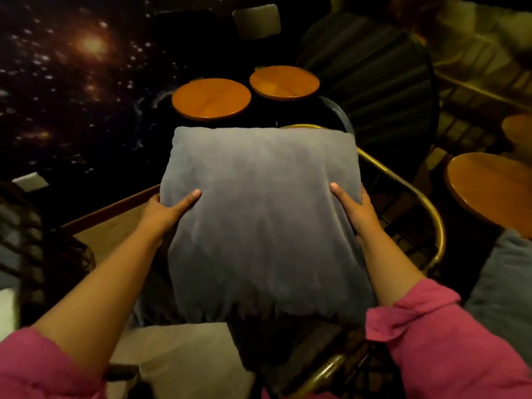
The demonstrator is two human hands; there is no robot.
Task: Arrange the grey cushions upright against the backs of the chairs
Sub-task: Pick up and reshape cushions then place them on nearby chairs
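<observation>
A large grey cushion [262, 214] fills the middle of the view, held out in front of me, tilted with its far edge away from me. My left hand [164, 208] grips its left side with the thumb on top. My right hand [355, 208] grips its right side the same way. Below and to the right of the cushion curves the brass frame of a chair [431, 214] with a dark wicker back. A second grey cushion [506, 286] lies at the right edge, partly cut off. Another dark chair [380, 70] stands further away.
Two round orange tabletops [211, 99] [284, 82] sit just beyond the cushion. Another round wooden table [489, 188] is at the right. A dark starry wall [72, 67] covers the left. A pale cushion or chair back [256, 21] shows at the top.
</observation>
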